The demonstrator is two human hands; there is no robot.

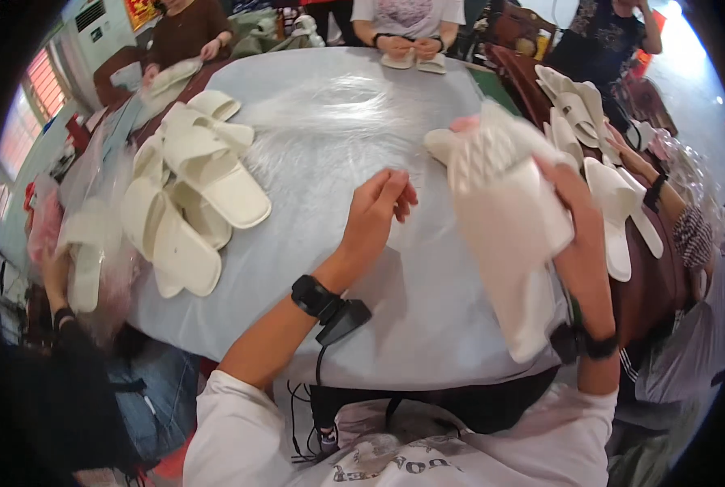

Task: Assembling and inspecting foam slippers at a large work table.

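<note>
The right hand (569, 203) grips a white slipper (504, 227) above the surface (395, 300), its long axis running from the person toward the far rim. The left hand (379, 213), loosely curled and holding nothing, hovers just left of that slipper, with a pile of slippers (188, 203) well left.

A clear plastic bag (107, 243) is lying crumpled at the table's left edge, and a red sign (142, 10) is hanging top left.

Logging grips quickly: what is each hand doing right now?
Left hand: fingers loosely curled over the round grey table, holding nothing that can be seen.
Right hand: closed on a pair of white soft slippers.
</note>
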